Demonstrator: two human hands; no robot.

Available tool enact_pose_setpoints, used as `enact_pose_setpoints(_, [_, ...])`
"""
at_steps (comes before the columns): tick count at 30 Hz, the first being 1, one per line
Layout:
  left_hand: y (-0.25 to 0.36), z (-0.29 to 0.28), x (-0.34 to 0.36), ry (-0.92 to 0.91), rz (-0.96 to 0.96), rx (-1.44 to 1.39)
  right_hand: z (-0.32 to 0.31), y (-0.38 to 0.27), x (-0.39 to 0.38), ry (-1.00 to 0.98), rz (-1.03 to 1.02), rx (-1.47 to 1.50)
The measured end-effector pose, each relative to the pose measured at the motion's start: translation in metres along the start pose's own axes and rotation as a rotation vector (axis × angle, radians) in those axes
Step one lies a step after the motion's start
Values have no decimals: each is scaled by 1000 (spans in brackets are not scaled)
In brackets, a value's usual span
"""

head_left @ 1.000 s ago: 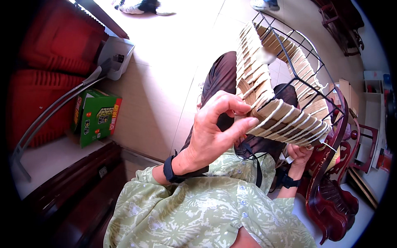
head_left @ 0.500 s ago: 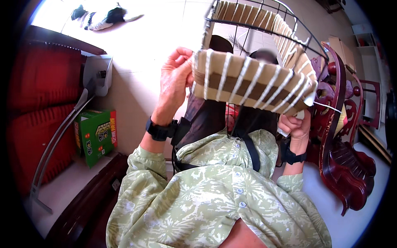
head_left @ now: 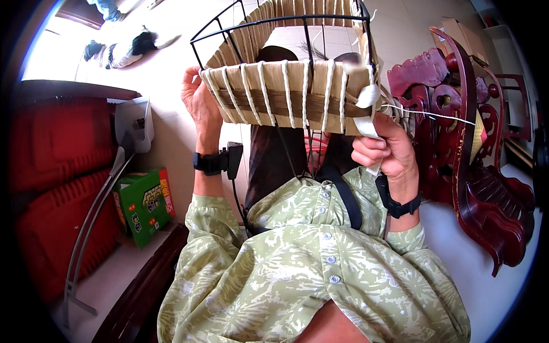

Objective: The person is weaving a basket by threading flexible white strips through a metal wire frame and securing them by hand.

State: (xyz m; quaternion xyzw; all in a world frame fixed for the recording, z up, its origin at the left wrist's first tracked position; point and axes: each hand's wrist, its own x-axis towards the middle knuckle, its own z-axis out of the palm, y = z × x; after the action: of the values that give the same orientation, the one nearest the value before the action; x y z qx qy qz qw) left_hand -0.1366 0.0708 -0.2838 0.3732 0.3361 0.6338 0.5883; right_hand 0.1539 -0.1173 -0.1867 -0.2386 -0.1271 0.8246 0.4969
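Note:
A basket (head_left: 269,100) with a black wire frame (head_left: 286,24) is held up in front of me. Its sides are covered with flat tan and brown strips, crossed by slanting white cords. At the basket's left corner my left hand (head_left: 203,108) grips the edge, its fingertips partly behind the side. My right hand (head_left: 392,148) is closed below the right corner, pinching a flat white ribbon (head_left: 369,127) that hangs from there. A white wad (head_left: 367,96) bulges at that corner. A thin white cord (head_left: 429,114) stretches right from the basket toward the carved chair.
A dark red carved wooden chair (head_left: 472,143) stands close on the right. To the left are red cushioned seating (head_left: 63,143), a curved grey metal stand (head_left: 86,240) and a green box (head_left: 143,206). Dark and white cloth-like items (head_left: 123,48) lie on the floor at far left.
The basket has turned and shifted left, its near side now more level. My left hand moved left with it; my right hand came up to the corner, where the white ribbon now shows.

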Motion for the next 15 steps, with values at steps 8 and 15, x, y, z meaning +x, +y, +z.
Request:
enact_pose_setpoints(8, [-11, -6, 9, 90, 83, 12, 6, 3, 4, -4, -5, -7])
enact_pose_setpoints(15, [-17, -19, 9, 60, -28, 170, 6, 9, 14, 53, 1, 21])
